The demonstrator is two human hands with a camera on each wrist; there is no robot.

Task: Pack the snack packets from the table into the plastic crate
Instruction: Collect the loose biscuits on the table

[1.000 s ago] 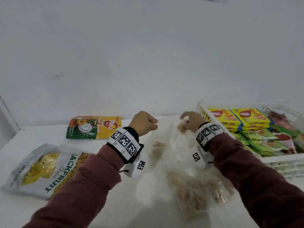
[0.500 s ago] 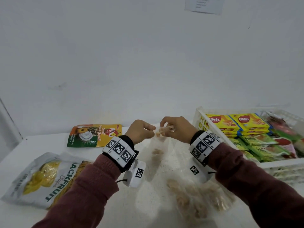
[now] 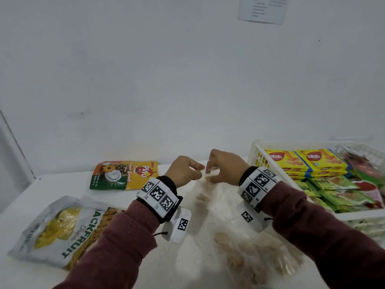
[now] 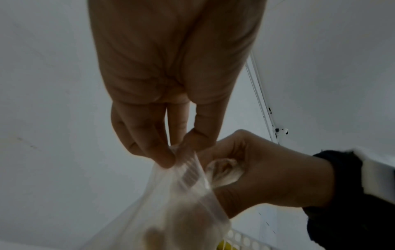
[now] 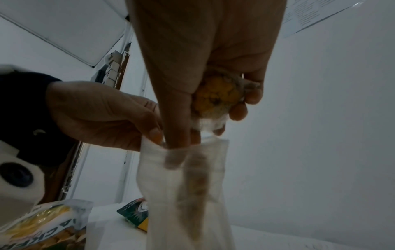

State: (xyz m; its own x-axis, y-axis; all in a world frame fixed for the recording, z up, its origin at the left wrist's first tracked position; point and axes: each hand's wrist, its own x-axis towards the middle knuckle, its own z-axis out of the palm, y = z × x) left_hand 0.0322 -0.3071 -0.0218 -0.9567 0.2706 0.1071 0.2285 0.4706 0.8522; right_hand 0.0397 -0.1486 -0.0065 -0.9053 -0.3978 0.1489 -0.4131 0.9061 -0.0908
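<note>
White table (image 3: 62, 182) against bare white wall (image 3: 145, 80)

Clear bag (image 3: 210, 197); yellow-green biscuit pouch (image 3: 123, 175); white crate (image 3: 258, 151).

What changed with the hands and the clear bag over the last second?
The right hand swung from near the crate toward the left hand, so both now meet at the mouth of the clear bag. The left hand pinches the bag's rim; the right hand holds a snack piece with one finger in the opening. The jackfruit packet and pineapple biscuit packet stayed put.
</note>
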